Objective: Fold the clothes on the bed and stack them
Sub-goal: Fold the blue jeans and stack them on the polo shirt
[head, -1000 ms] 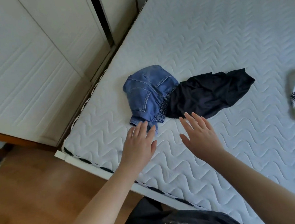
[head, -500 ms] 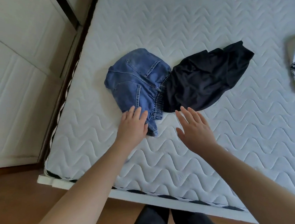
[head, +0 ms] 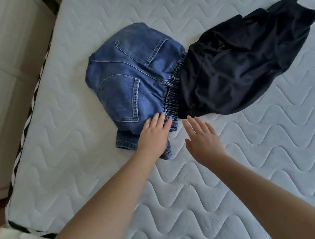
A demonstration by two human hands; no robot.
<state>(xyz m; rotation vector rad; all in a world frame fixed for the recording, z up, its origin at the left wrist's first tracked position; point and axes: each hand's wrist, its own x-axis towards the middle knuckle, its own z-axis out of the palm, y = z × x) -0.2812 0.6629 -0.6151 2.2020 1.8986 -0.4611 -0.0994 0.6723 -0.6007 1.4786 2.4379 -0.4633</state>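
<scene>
Jeans [head: 131,80] folded on mattress [head: 232,170], under left hand [head: 155,136], flat, fingers straight on near edge. Right hand [head: 203,140] open, fingers spread, just short of black garment [head: 242,59], which touches jeans' waistband.

Plenty of bare mattress [head: 232,170] was free near the edge; only the jeans [head: 131,80] and black garment [head: 242,61], touching each other, sat further in.

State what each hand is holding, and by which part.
Nothing is held. The left hand lies flat, fingers straight, on the jeans near the waistband; the right hand is open beside them.
</scene>
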